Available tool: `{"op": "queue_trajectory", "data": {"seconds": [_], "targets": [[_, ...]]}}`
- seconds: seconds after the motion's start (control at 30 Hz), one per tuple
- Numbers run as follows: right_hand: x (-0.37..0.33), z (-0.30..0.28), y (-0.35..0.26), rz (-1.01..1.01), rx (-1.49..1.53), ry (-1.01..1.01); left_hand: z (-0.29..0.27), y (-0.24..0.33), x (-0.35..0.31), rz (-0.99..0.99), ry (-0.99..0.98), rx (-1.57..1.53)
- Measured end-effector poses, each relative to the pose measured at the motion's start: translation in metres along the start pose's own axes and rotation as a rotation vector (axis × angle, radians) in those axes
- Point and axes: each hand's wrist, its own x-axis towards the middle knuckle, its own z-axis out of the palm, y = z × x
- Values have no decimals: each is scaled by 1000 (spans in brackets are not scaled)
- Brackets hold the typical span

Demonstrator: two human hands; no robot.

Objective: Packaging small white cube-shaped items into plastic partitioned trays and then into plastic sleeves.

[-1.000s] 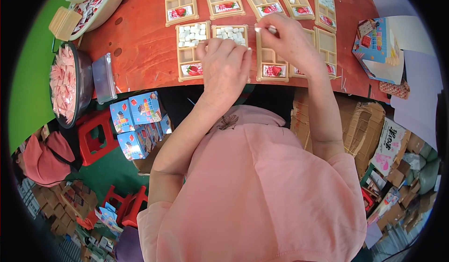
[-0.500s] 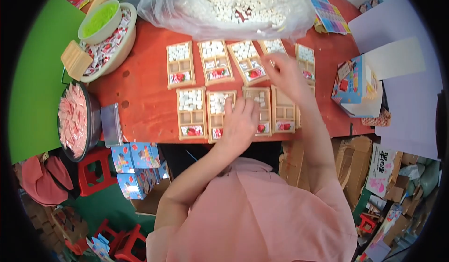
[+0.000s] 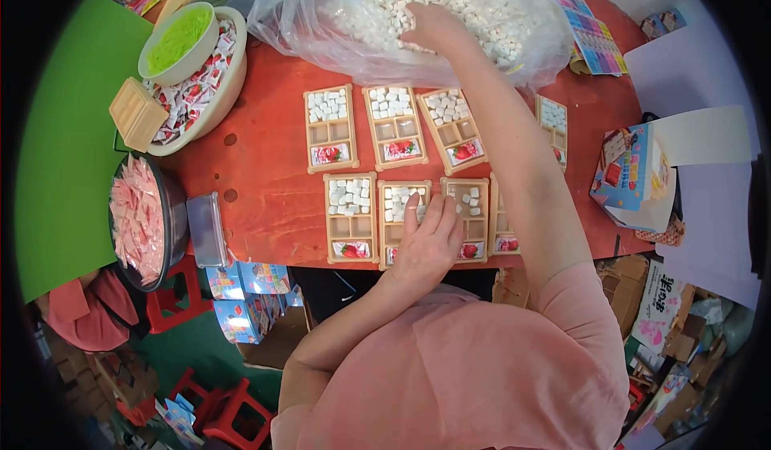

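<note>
My right hand [image 3: 440, 29] reaches into a large clear plastic bag [image 3: 321, 36] of small white marshmallow-like pieces [image 3: 498, 24]. Its thumb and fingers are apart at the pile, and no piece shows in them. My left hand [image 3: 430, 237] rests over two wooden compartment trays in the near row, fingers stretched out. Its fingertips touch the white pieces in one tray [image 3: 393, 195] and lie beside the neighbouring tray [image 3: 475, 219], which holds only a few pieces. The palm hides parts of both trays. Each visible tray has a red strawberry-print packet in its near compartment.
Filled trays [image 3: 331, 129] stand in a far row; my right arm covers some. To the left are a cream basin [image 3: 229, 89] of packets, a green-filled bowl [image 3: 210, 36], a dark tub [image 3: 173, 209] of pink packets and a clear box [image 3: 207, 229]. An open blue carton [image 3: 622, 169] stands right.
My right hand has moved from above the far trays up and left into the bag. My left hand has stayed over the same near trays. The whole view has shifted slightly.
</note>
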Motion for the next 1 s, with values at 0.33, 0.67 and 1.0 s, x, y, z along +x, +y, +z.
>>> {"op": "queue_trajectory", "data": {"seconds": [0.33,0.67,1.0], "targets": [[6,11,28,-114,4,50,-7,-5,-15,-62,37,-41],[-162,-62,8,58,787,43,-5,-9,-12,-118,111,-49],[-313,-43,-23,-113,495,-140,6,5,-15,-89,80,-16]]}}
